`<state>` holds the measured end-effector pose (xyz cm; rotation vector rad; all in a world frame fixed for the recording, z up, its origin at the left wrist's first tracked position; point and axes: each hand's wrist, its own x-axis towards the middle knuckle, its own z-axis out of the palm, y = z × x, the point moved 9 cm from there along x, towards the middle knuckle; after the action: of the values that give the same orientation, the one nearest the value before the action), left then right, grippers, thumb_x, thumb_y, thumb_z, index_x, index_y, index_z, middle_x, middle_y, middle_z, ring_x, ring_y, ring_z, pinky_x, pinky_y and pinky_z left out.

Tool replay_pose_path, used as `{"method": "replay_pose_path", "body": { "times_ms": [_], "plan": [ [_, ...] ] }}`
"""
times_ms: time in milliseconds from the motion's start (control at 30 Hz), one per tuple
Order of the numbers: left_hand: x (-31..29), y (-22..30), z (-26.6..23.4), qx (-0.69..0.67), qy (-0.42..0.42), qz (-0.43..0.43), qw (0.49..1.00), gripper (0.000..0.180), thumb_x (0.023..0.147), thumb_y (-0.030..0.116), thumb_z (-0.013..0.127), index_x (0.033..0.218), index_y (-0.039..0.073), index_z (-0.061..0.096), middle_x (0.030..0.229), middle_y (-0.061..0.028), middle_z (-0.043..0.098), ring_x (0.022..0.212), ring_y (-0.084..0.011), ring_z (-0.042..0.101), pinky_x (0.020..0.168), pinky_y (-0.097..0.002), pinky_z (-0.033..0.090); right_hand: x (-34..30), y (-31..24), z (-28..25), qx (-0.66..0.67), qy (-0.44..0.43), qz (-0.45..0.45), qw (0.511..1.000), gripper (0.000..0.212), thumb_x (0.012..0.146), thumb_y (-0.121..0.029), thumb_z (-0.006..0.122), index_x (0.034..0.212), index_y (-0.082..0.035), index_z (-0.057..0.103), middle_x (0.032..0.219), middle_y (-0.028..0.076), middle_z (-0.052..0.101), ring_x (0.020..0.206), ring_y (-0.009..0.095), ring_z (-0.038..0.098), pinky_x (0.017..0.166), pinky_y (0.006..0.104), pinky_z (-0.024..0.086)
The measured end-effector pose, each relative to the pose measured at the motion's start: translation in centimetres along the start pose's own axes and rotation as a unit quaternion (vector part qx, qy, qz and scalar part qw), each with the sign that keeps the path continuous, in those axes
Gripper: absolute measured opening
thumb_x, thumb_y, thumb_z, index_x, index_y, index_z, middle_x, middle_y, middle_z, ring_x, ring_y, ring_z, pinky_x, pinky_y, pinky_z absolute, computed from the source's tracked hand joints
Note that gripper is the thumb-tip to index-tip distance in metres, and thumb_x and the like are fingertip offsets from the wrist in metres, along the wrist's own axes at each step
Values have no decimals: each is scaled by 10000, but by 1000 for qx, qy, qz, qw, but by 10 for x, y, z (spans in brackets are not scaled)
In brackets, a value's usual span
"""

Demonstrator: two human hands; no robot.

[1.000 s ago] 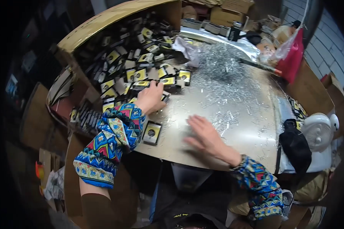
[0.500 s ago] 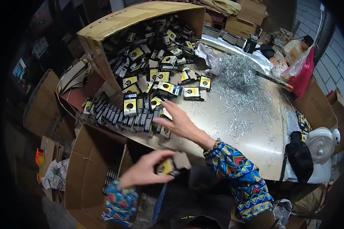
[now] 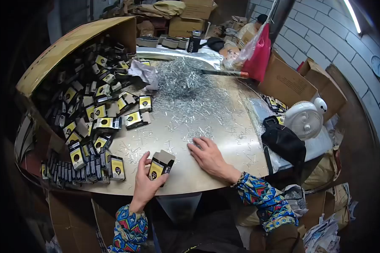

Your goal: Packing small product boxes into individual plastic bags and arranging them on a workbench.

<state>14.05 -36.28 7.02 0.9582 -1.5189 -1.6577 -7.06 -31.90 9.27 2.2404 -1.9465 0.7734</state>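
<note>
My left hand [image 3: 145, 184] holds a small black-and-yellow cardboard box [image 3: 156, 168] upright by its sides, over the table's near edge. The box's top flap stands up, so its upper end is open; what is inside cannot be made out. Palm down on the table [image 3: 223, 116], my right hand [image 3: 211, 159] has its fingers stretched forward and apart. Its fingertips touch the near edge of scattered thin shiny metal pins [image 3: 194, 133]. Farther back the same pins form a dense heap [image 3: 179, 80].
A large carton [image 3: 78, 36] on its side spills many similar small boxes [image 3: 107, 123] at left, some in a row [image 3: 78, 170]. A white fan [image 3: 304, 120] and black bag [image 3: 285, 141] stand at right. Beyond the heap lies a dark bar [image 3: 223, 73]; another person [image 3: 249, 29] is at the back.
My view has swung right. The left hand has raised its box to the table edge. My right hand has left the row of boxes and come down by the pins.
</note>
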Motion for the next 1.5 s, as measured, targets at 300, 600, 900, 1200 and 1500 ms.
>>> {"method": "replay_pose_path", "body": {
  "times_ms": [300,600,900,1200,1500],
  "plan": [
    [-29,12,5,-103,33,-13,994,640,810,25,719,1354,-6,384,1217,-87,545,1058,-167,573,928,-301,477,-7,48,-11,51,-27,28,998,419,943,-248,589,1299,-34,537,1376,185,509,1310,395,435,1111,466,336],
    [-85,-13,-6,-355,53,-108,927,360,1031,258,462,1350,92,452,1145,-45,642,997,-180,648,843,-389,561,36,-61,52,54,-114,-148,981,454,967,-319,549,1352,-83,501,1460,154,424,1385,381,338,1126,491,301],
    [-195,-156,-55,-207,175,-278,922,250,954,107,549,1203,103,542,1055,-37,617,894,-134,636,665,-267,548,35,-24,29,142,-28,-74,987,388,946,-266,593,1263,-43,591,1360,208,528,1307,374,456,1118,487,312],
    [-193,-200,36,-110,-19,-267,957,264,883,55,673,1137,58,600,1032,-35,653,901,-111,618,752,-242,506,11,-100,54,57,-41,-73,995,417,953,-278,558,1319,-79,540,1402,249,452,1330,399,405,1101,520,315],
    [-207,-181,56,-281,112,-297,906,239,878,14,627,1109,56,581,1006,-22,640,864,-95,608,726,-223,494,-76,-156,20,36,-106,-9,994,470,912,-87,543,1362,14,452,1416,271,419,1340,429,379,1095,503,327]
  ]
}}
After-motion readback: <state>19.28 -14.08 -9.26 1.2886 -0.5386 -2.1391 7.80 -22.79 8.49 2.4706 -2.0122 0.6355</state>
